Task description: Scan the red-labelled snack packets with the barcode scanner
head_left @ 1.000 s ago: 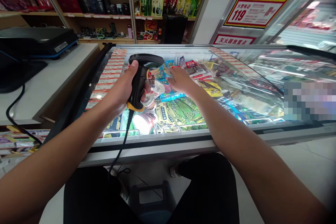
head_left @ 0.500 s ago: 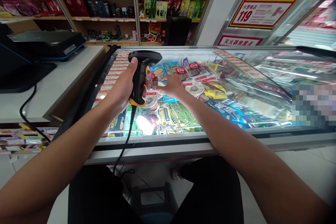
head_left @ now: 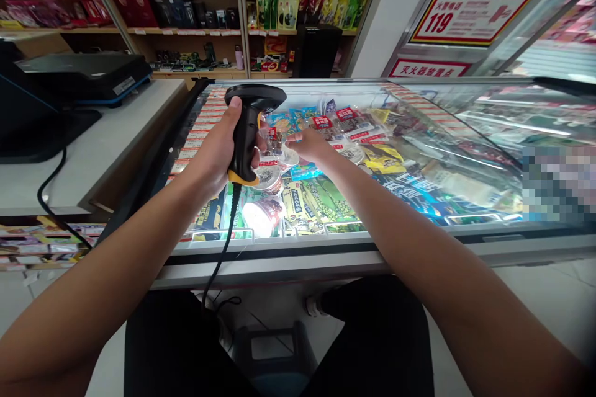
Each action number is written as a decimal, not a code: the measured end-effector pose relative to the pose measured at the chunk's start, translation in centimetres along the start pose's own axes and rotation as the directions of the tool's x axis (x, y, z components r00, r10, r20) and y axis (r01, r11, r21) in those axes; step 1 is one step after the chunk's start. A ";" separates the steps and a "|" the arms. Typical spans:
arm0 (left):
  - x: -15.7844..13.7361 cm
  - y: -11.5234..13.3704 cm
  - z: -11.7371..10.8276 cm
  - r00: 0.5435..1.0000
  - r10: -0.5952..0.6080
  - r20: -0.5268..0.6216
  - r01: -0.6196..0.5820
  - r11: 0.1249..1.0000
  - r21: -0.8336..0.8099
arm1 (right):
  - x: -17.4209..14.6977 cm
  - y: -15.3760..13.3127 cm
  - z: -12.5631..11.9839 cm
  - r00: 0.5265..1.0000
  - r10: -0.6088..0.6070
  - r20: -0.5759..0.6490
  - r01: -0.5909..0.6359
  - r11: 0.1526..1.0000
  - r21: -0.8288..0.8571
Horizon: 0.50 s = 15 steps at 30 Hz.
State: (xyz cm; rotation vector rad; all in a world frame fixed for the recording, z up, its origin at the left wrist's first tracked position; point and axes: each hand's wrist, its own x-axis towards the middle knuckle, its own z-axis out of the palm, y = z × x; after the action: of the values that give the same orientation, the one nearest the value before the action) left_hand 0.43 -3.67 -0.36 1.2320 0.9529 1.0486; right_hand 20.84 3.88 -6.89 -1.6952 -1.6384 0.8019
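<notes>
A black barcode scanner (head_left: 246, 136) with yellow trim is in my left hand (head_left: 218, 147), its head raised above the goods and my thumb along its back. My right hand (head_left: 310, 145) reaches over the chest freezer with thumb and finger closed at the edge of a small clear snack packet (head_left: 275, 141) with a red label. That packet is just right of the scanner's handle. Below lie white ice cream tubs (head_left: 269, 180), green ice cream packets (head_left: 321, 198) and a yellow packet (head_left: 384, 158). The scanner's cable hangs down over the freezer's front edge.
The freezer's front rim (head_left: 298, 270) runs across before my knees. A counter (head_left: 135, 130) with a black scale (head_left: 88, 77) stands at left. Behind are stocked shelves (head_left: 195, 31). A grey-blue stool (head_left: 274, 347) is on the floor between my legs.
The fingers of my right hand have drawn together at the clear packet, which now shows its red label and barcode more plainly beside the scanner. My left hand has barely moved.
</notes>
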 end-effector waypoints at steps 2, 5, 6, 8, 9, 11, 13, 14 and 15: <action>0.0 -0.1 0.0 1.000 0.008 -0.011 -0.008 1.000 -0.001 | -0.2 -0.5 -0.3 0.996 0.083 0.039 -0.081 0.995 -0.058; 0.2 -0.4 -0.1 1.000 0.009 -0.025 -0.009 1.000 -0.016 | -0.6 -1.0 -0.7 0.992 0.117 0.046 -0.114 0.991 -0.075; 0.3 -0.6 -0.1 1.000 0.005 -0.023 -0.006 1.000 -0.025 | -0.6 -1.1 -0.8 0.992 0.115 0.041 -0.112 0.991 -0.075; 0.4 -0.9 -0.2 1.000 -0.001 -0.005 0.000 0.999 -0.045 | -0.7 -1.2 -0.9 0.994 0.104 0.027 -0.102 0.992 -0.079; 0.5 -1.0 -0.3 1.000 -0.001 0.006 0.002 0.999 -0.053 | -0.7 -1.1 -0.9 0.996 0.087 0.020 -0.085 0.994 -0.075; 0.6 -1.2 -0.3 1.000 0.001 0.021 0.000 0.998 -0.061 | -0.8 -1.0 -0.7 0.999 0.028 0.023 -0.027 0.999 -0.035; 0.7 -1.3 -0.3 1.000 -0.002 0.027 0.003 0.998 -0.063 | -0.9 -0.8 -0.5 0.999 -0.023 0.031 0.022 0.999 0.038; 0.7 -1.3 -0.3 1.000 -0.007 0.030 0.009 0.998 -0.062 | -1.0 -0.8 -0.4 0.999 -0.034 0.033 0.031 0.997 0.070; 0.7 -1.4 -0.3 0.999 -0.012 0.034 0.014 0.998 -0.062 | -1.1 -0.7 -0.3 0.999 -0.032 0.031 0.029 0.995 0.090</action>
State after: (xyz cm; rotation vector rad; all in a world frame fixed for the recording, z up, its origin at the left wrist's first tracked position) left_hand 0.51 -2.93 -1.74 1.1871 0.8949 1.0363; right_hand 20.60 2.80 -6.14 -1.5989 -1.6216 0.8796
